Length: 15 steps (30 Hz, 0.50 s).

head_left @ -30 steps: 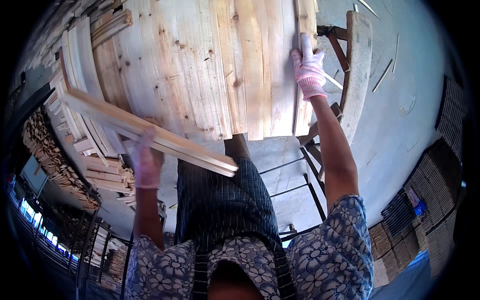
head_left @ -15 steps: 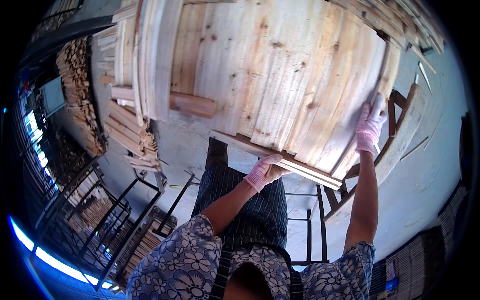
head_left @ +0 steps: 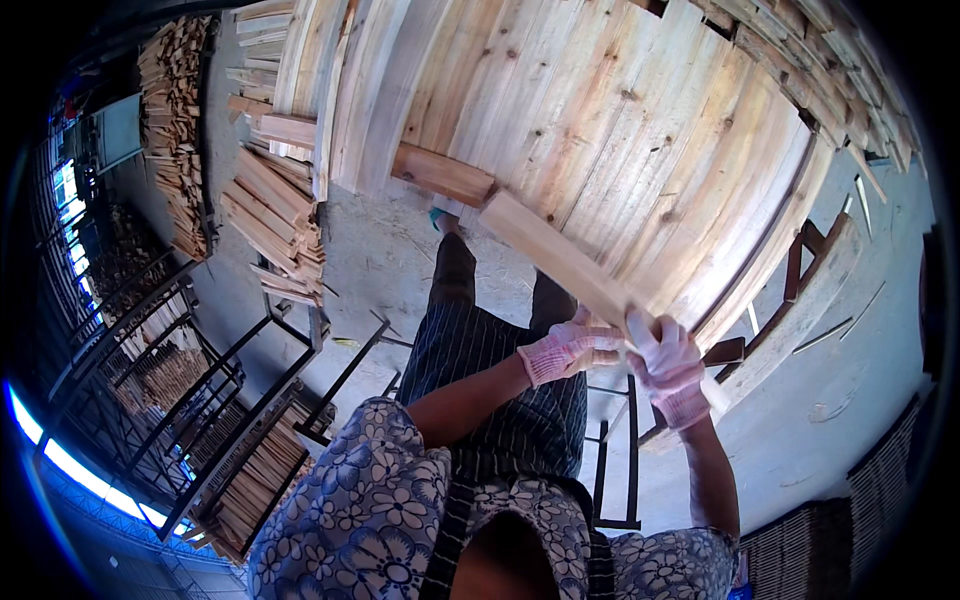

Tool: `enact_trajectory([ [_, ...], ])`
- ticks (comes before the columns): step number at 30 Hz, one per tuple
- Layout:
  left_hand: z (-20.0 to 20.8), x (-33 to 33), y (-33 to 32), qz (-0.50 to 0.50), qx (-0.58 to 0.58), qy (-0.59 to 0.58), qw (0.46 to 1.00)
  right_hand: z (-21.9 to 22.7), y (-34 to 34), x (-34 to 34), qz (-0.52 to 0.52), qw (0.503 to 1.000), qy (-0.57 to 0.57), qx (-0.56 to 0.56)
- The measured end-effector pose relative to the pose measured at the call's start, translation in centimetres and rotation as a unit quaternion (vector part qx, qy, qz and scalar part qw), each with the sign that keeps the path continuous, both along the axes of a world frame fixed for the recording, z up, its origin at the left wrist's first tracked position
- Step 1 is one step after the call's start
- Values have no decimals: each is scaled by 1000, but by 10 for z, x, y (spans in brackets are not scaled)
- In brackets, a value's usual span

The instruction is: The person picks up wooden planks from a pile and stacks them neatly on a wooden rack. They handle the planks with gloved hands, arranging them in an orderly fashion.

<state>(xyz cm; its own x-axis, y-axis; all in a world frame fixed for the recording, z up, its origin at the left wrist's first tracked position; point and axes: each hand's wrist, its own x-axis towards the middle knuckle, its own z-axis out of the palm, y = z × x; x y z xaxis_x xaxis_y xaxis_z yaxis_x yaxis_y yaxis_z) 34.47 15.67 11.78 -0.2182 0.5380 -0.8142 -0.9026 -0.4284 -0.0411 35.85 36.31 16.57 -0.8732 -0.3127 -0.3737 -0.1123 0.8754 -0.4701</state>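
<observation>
A long pale wooden bar slants across the near edge of a panel of wooden boards. My right hand, in a pink-and-white glove, is closed around the bar close to its right end. Just left of it, my gloved left hand has its fingers stretched out beside the bar's near side; whether they touch it is unclear. Along the panel's right edge runs another wooden strip. A short reddish-brown wood block lies at the panel's near left corner.
Long boards are stacked on the left, with loose wood pieces beyond them. Black metal frames stand at lower left. A curved wooden support is at the right, near thin sticks on the floor. More strips lie at the far right.
My right hand has left the panel's right edge and come nearer, taking hold of the bar. The bar now slants across the near edge. My left hand has moved slightly right, its fingers extended.
</observation>
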Motion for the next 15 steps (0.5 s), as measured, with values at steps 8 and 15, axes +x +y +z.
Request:
enact_trajectory([
  [8, 48, -129, -179, -234, -507, 447, 699, -85, -8, -19, 29, 966, 227, 122],
  [15, 43, -321, -331, -348, -724, 412, 429, -71, -80, -56, -15, 973, 215, 77],
])
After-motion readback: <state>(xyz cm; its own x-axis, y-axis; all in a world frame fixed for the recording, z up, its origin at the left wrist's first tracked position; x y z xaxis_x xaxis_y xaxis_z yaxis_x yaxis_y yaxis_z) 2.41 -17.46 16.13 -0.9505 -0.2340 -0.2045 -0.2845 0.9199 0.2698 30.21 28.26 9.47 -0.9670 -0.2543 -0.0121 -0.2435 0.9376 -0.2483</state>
